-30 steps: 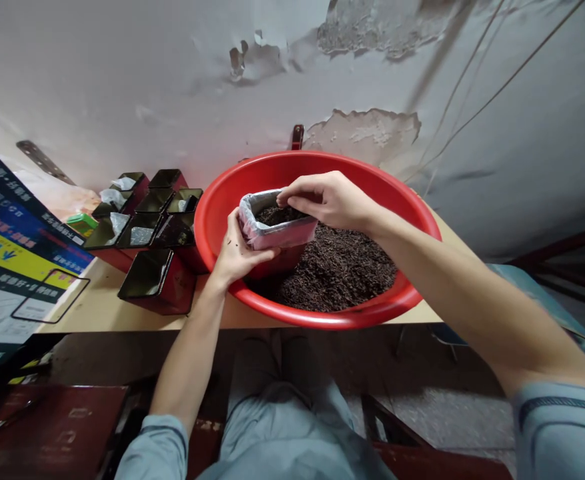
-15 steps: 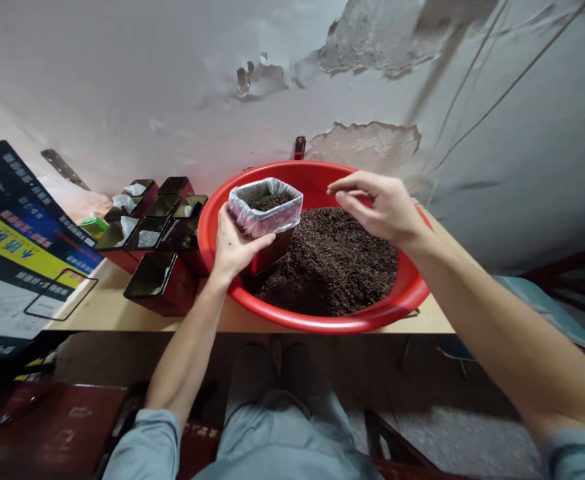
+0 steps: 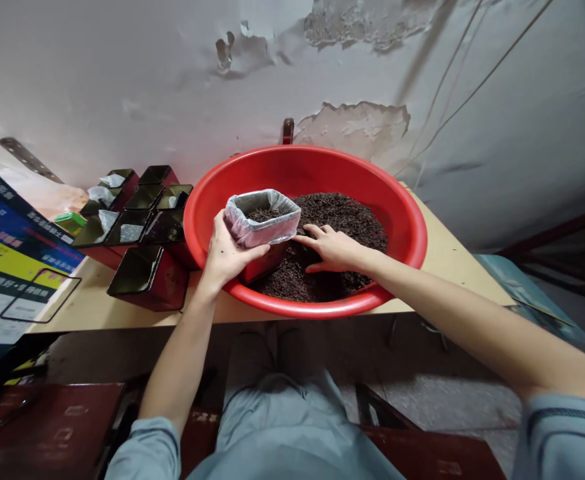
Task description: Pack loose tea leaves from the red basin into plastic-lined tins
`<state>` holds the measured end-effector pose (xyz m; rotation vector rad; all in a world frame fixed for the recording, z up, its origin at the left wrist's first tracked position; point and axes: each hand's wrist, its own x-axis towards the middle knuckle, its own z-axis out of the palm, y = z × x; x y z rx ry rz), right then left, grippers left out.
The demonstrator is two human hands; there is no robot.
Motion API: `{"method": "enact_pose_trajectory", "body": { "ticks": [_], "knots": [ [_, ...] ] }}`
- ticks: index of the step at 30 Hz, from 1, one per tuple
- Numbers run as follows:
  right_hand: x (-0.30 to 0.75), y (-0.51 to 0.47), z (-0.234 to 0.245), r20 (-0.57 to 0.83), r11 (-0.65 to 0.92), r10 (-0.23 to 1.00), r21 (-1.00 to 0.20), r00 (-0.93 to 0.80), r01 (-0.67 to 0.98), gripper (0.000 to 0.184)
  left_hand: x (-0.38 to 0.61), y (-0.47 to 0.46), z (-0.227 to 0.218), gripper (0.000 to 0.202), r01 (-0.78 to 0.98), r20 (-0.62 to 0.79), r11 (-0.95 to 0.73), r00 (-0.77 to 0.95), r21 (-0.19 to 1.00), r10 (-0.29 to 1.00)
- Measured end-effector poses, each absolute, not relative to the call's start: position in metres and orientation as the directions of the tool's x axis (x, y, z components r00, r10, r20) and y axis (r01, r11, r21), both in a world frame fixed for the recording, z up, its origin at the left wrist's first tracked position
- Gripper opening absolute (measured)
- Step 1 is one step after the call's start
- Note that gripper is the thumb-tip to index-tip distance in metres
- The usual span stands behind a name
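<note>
My left hand [image 3: 227, 257] is wrapped round a red square tin [image 3: 262, 263] whose clear plastic liner [image 3: 267, 233] is folded over the rim. Dark loose tea-like leaves [image 3: 263, 215] show inside it. The tin is held tilted over the left part of a big red basin [image 3: 407, 233]. A heap of the same dark leaves [image 3: 345, 210] covers the basin's bottom. My right hand [image 3: 337, 250] is low over the heap, palm down and fingers apart, its fingertips close to the tin's right side. Nothing shows in its grasp.
Several open red tins [image 3: 149, 277] stand left of the basin, some with plastic liners [image 3: 131, 232] showing. A printed box [image 3: 17, 260] is at the far left. The pale tabletop [image 3: 452, 267] ends in a front edge; a peeling wall [image 3: 122, 80] rises behind.
My right hand has come down from above the basin's right side to the leaves beside the tin, its fingers spreading. My left hand still holds the tin. The view has shifted slightly.
</note>
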<state>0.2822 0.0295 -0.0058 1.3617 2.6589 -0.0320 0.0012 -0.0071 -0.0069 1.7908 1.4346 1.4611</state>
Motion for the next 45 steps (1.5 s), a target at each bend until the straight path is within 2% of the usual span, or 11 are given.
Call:
{"method": "enact_pose_trajectory", "body": {
  "ticks": [6,11,14,17,22,26,29,35,39,42,45],
  "knots": [
    [0.29,0.034,-0.003,-0.149,0.671,0.739,0.078,-0.657,0.737,0.055,-0.013,-0.014,-0.006,0.109,0.487,0.354,-0.313,0.008,0.816,0.935],
    [0.296,0.043,-0.003,-0.187,0.723,0.679,0.005,-0.709,0.691,0.043,-0.017,-0.016,-0.008,0.107,0.475,0.395,-0.368,0.046,0.799,0.918],
    [0.304,0.05,-0.003,-0.17,0.683,0.708,-0.084,-0.685,0.726,0.039,-0.012,-0.015,-0.007,0.105,0.47,0.434,-0.413,0.07,0.78,0.898],
    [0.316,0.058,-0.001,-0.043,0.625,0.767,-0.177,-0.64,0.761,0.031,-0.007,-0.014,-0.006,0.107,0.469,0.433,-0.418,0.083,0.778,0.898],
    [0.329,0.073,0.022,0.272,0.58,0.814,-0.31,-0.514,0.754,0.026,-0.003,-0.011,-0.005,0.112,0.527,0.402,-0.387,0.092,0.757,0.911],
    [0.31,0.075,0.065,0.485,0.656,0.739,-0.355,-0.469,0.666,0.024,-0.003,-0.012,-0.005,0.111,0.583,0.382,-0.359,0.089,0.729,0.92],
    [0.276,0.07,0.095,0.553,0.74,0.658,-0.349,-0.511,0.575,0.025,-0.005,-0.013,-0.004,0.115,0.582,0.374,-0.358,0.098,0.73,0.922],
    [0.207,0.063,0.102,0.521,0.866,0.5,-0.285,-0.692,0.412,0.03,-0.008,-0.013,-0.005,0.11,0.476,0.379,-0.381,0.106,0.792,0.919],
    [0.197,0.065,0.089,0.476,0.906,0.408,-0.32,-0.779,0.278,0.023,-0.009,-0.013,-0.007,0.112,0.45,0.385,-0.389,0.105,0.804,0.917],
    [0.202,0.064,0.088,0.45,0.901,0.39,-0.368,-0.804,0.231,0.014,-0.008,-0.014,-0.006,0.113,0.451,0.367,-0.372,0.102,0.811,0.924],
    [0.204,0.059,0.093,0.459,0.886,0.422,-0.392,-0.782,0.248,0.011,-0.007,-0.015,-0.004,0.112,0.462,0.344,-0.345,0.089,0.817,0.935]
  ]
}}
